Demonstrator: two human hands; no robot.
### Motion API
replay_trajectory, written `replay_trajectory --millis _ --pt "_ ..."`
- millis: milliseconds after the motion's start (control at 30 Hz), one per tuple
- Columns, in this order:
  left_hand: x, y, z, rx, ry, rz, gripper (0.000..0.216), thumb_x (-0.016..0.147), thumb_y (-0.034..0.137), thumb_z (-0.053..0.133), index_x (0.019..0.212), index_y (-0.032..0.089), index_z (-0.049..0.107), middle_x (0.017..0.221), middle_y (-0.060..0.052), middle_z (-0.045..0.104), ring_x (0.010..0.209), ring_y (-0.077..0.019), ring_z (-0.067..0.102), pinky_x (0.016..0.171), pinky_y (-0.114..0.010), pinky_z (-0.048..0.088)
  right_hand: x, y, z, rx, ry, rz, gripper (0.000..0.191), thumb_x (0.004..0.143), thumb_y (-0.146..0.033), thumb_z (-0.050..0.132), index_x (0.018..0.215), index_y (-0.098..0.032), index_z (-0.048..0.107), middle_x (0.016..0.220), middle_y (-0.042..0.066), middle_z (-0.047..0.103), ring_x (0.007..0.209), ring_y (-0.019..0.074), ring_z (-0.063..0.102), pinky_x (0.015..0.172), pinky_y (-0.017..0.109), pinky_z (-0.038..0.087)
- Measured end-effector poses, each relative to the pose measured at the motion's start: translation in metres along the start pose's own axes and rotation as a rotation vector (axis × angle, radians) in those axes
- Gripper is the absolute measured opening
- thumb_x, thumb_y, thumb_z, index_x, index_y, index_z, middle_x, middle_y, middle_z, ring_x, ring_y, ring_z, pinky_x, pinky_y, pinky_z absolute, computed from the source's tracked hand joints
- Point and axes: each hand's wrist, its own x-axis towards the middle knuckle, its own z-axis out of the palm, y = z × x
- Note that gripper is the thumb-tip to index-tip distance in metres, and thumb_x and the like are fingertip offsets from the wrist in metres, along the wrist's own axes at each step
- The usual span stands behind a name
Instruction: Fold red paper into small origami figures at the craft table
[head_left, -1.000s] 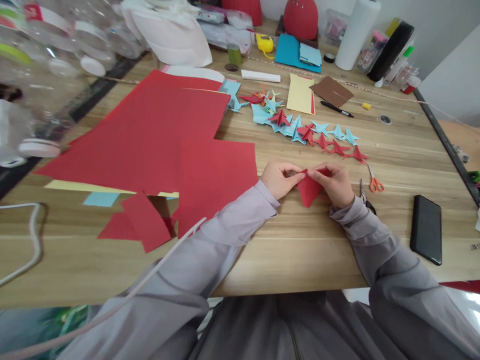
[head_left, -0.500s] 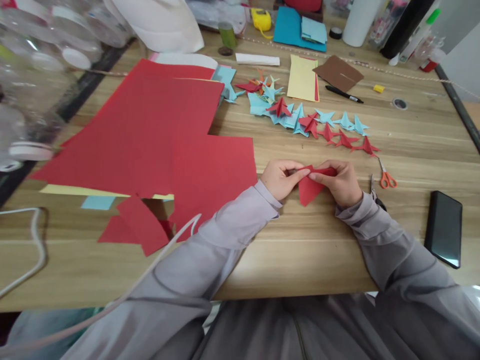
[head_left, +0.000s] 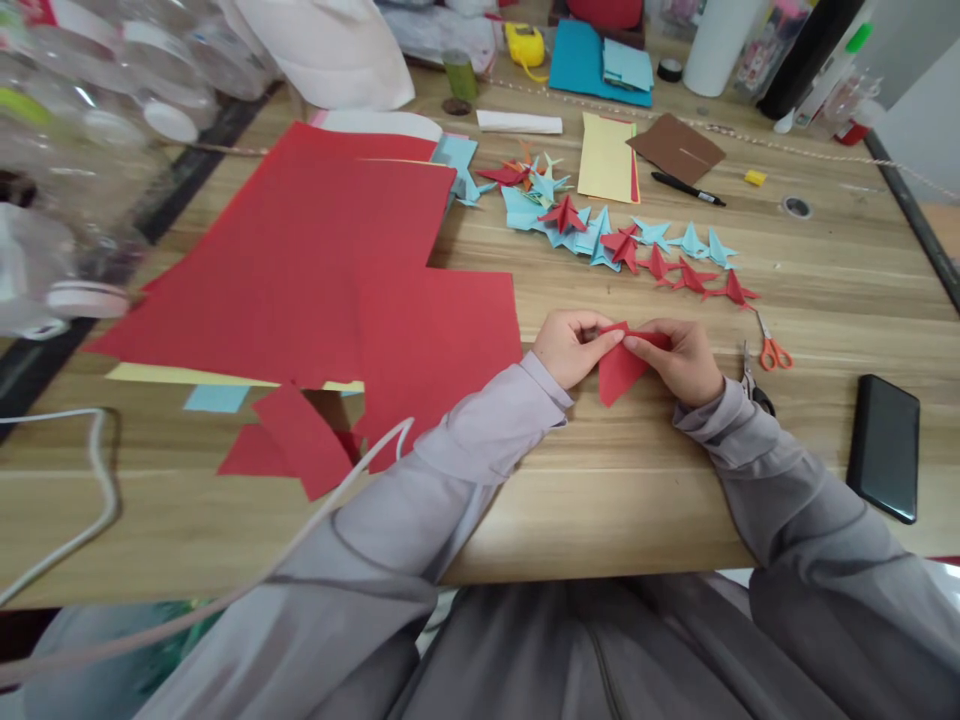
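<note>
Between both hands, just above the table, is a small piece of folded red paper (head_left: 619, 374). My left hand (head_left: 571, 346) pinches its upper left edge between thumb and fingers. Opposite it, my right hand (head_left: 684, 362) is closed on the right side of the same paper, the two thumb tips almost meeting. Part of the paper is hidden behind the fingers. Beyond the hands lie folded red paper cranes (head_left: 691, 277) and light blue paper cranes (head_left: 691, 242) in a loose row. Orange-handled scissors (head_left: 774, 352) and dark-handled scissors (head_left: 759, 396) rest near my right wrist.
Large red paper sheets (head_left: 292, 270) cover the left side, with red scraps (head_left: 304, 440) in front. A white cable (head_left: 101, 470) crosses my left sleeve. A black phone (head_left: 885, 448) lies at right. Behind are brown paper (head_left: 675, 148), a pen (head_left: 686, 188) and a tape measure (head_left: 525, 45). Plastic bottles (head_left: 82, 260) crowd the left.
The view has shifted slightly, so the left-hand items appear a little further right. Both hands keep their pinch on the folded red paper, with barely any change in its shape.
</note>
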Motion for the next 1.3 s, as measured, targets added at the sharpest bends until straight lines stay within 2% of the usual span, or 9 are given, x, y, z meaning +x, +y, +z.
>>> replay_trajectory --millis 200,467,767,1000,1300 --pt "0.0013 -0.0032 0.0017 0.025 -0.049 -0.012 0.015 0.07 0.027 0.067 0.066 0.013 0.067 0.054 0.001 0.06 0.05 -0.009 0.049 0.051 -0.022 0.039 0.0 0.0062 -0.0022 0.043 0.001 0.0 0.033 0.068 -0.049 0.072 0.073 -0.016 0.07 0.068 0.003 0.067 0.06 0.0135 0.056 0.058 0.027 0.045" --pt "0.0034 0.0001 -0.0002 -0.089 -0.13 -0.061 0.02 0.067 0.032 0.069 0.066 0.013 0.064 0.056 0.001 0.061 0.051 -0.0092 0.05 0.053 -0.022 0.04 -0.0001 0.0065 -0.0023 0.135 -0.011 0.051 0.031 0.065 -0.044 0.076 0.071 -0.014 0.069 0.061 -0.001 0.062 0.054 0.0095 0.049 0.053 0.024 0.039" --pt "0.0024 0.0005 -0.0034 -0.042 -0.025 -0.049 0.032 0.058 0.044 0.077 0.063 0.015 0.064 0.053 0.002 0.059 0.049 -0.0084 0.046 0.048 -0.022 0.036 0.0021 0.0036 0.0036 0.145 0.015 0.053 0.03 0.066 -0.044 0.074 0.07 -0.015 0.07 0.067 0.002 0.066 0.061 0.0125 0.055 0.059 0.026 0.044" --pt "0.003 0.0011 -0.0048 -0.083 -0.047 -0.068 0.037 0.055 0.048 0.079 0.065 0.015 0.066 0.059 -0.001 0.064 0.054 -0.0107 0.053 0.055 -0.024 0.043 0.003 0.004 0.0037 0.171 0.009 0.071 0.031 0.063 -0.045 0.075 0.072 -0.015 0.069 0.067 0.002 0.068 0.061 0.0129 0.057 0.062 0.027 0.046" --pt "0.0031 -0.0016 -0.0073 -0.144 -0.022 -0.097 0.027 0.06 0.038 0.076 0.069 0.014 0.067 0.058 0.001 0.062 0.054 -0.0094 0.052 0.054 -0.022 0.041 0.0048 0.0046 0.0011 0.147 0.004 0.087 0.028 0.065 -0.041 0.075 0.072 -0.015 0.07 0.068 0.002 0.068 0.061 0.0124 0.056 0.061 0.026 0.046"
